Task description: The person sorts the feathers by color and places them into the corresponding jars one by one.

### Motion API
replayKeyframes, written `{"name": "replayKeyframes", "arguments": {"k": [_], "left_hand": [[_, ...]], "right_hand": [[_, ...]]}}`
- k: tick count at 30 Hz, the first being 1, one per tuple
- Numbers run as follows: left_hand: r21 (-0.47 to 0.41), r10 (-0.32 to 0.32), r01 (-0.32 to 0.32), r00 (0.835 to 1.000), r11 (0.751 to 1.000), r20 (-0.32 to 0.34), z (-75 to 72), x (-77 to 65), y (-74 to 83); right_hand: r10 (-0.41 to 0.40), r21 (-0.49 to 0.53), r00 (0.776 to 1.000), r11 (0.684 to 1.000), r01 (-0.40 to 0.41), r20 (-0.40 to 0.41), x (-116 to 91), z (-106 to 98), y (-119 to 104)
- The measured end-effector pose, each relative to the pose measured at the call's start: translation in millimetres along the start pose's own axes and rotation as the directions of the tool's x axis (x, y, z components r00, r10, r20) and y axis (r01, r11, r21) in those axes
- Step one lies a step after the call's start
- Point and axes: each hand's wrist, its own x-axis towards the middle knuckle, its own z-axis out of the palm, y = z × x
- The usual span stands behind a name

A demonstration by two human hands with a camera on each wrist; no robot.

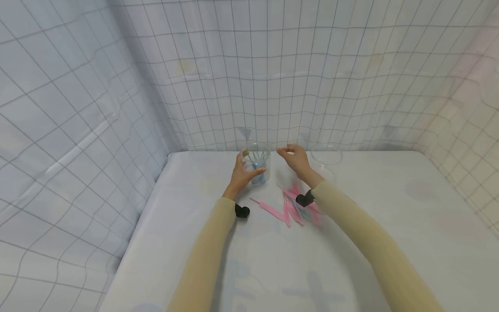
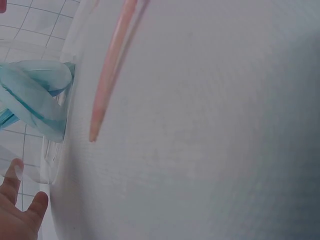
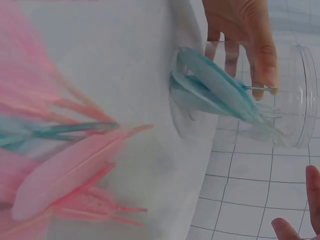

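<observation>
My left hand (image 1: 242, 177) grips the side of a clear jar (image 1: 268, 174) that stands upright near the table's far edge. In the right wrist view, its fingers and thumb lie around the jar wall. Inside the jar are several light blue feathers (image 3: 205, 82), quills toward the rim. My right hand (image 1: 295, 159) hovers just right of the jar's mouth. Its thumb and a finger show apart in the right wrist view, with nothing between them. Pink feathers (image 3: 70, 160) lie loose below the right hand, with some blue feathers (image 3: 45, 131) among them.
A second clear round container (image 1: 327, 164) stands right of my right hand near the back edge. One pink feather (image 1: 273, 211) lies left of the pile, toward me. Behind the white table (image 1: 187, 260) hangs a white gridded cloth (image 1: 269, 78), with more at both sides.
</observation>
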Motion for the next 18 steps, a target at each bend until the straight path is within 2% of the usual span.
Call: {"name": "replayKeyframes", "arguments": {"k": [4, 7, 13, 18], "left_hand": [[-0.002, 0.002, -0.002, 1.0, 1.0, 0.004, -0.4, 0.9, 0.3], [0.001, 0.001, -0.001, 1.0, 1.0, 0.012, -0.6, 0.6, 1.2], [0.016, 0.006, -0.006, 1.0, 1.0, 0.012, -0.2, 0.5, 0.0], [0.035, 0.006, -0.006, 1.0, 0.999, 0.012, 0.0, 0.7, -1.0]], "right_hand": [[-0.046, -0.098, 0.997, 0.994, 0.052, 0.057, -9.3, -7.1, 11.9], [-0.088, -0.192, 0.991, 0.976, 0.107, 0.104, -16.1, -11.3, 20.2], [-0.165, -0.327, 0.966, 0.918, 0.224, 0.199, -28.9, -13.5, 32.8], [-0.153, -0.44, 0.955, 0.861, 0.255, 0.255, -36.0, -10.0, 41.4]]}}
